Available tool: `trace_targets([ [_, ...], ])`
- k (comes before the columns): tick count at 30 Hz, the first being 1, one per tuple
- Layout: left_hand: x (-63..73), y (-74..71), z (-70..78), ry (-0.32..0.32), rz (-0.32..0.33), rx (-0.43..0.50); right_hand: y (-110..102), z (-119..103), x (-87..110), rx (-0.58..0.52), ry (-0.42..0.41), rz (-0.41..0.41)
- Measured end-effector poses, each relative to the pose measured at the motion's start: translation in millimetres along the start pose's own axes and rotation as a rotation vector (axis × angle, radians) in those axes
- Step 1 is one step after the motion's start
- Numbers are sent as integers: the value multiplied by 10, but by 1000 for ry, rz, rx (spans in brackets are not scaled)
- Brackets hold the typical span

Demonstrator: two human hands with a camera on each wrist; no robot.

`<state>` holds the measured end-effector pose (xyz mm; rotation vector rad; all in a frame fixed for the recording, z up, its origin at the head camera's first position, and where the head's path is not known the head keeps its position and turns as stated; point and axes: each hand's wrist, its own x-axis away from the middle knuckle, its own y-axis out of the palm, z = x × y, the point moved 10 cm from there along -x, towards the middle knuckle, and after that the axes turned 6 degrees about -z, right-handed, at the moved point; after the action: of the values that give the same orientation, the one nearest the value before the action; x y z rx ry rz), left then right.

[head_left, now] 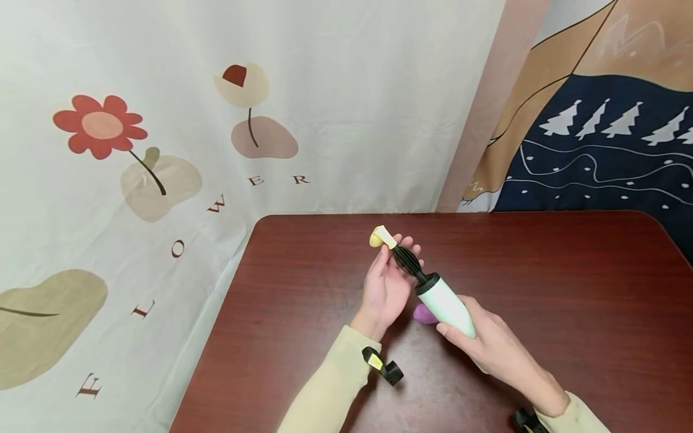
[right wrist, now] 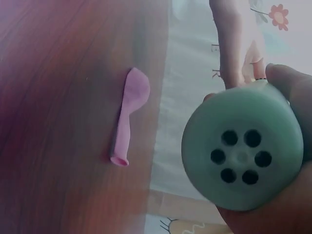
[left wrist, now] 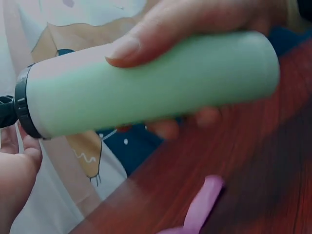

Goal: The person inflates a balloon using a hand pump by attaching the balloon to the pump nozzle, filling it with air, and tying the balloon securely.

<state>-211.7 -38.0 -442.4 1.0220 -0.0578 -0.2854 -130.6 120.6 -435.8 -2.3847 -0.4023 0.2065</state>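
Note:
My right hand (head_left: 487,343) grips a mint-green balloon pump (head_left: 446,307) by its body, thumb along one side and fingers round the other. Its black, ridged nozzle end (head_left: 407,261) points up and to the left. At the tip sits a limp yellow balloon (head_left: 385,237), whose neck my left hand (head_left: 387,285) pinches near the thumb tip, palm turned up behind the nozzle. In the right wrist view, the pump's round base shows a ring of several dark holes. A deflated purple balloon (right wrist: 130,97) lies on the table, partly hidden by the pump in the head view.
The dark red-brown wooden table (head_left: 568,288) spreads under both hands. Behind it hangs a pale curtain (head_left: 368,108) with printed flowers and letters, and a navy and tan cloth (head_left: 606,144) at right. Black camera mounts (head_left: 383,365) sit at the wrists.

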Motion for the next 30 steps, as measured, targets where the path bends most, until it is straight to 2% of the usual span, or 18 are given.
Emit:
trace_targets([
  [6,-7,-5,-8,12,47,20,19,9,3,-44,-6,-9],
  [13,-16,-23,-27,33,109,65,92,24,-21,-126,-7,-59],
  [16,-17,-38,-28,36,125,24,88,24,-28,-121,-11,-42],
  [18,-17,-58,2,62,136,-34,70,17,-35,-92,-15,-15],
  [21,-8,-84,104,157,155,-136,17,10,-37,-16,-9,45],
  [24,36,-91,272,307,185,-287,-53,-4,-23,65,-12,114],
  [27,119,-16,500,487,206,-564,-141,-41,11,137,-51,205],
  [30,213,156,725,666,198,-912,-221,-92,52,211,-115,296],
])
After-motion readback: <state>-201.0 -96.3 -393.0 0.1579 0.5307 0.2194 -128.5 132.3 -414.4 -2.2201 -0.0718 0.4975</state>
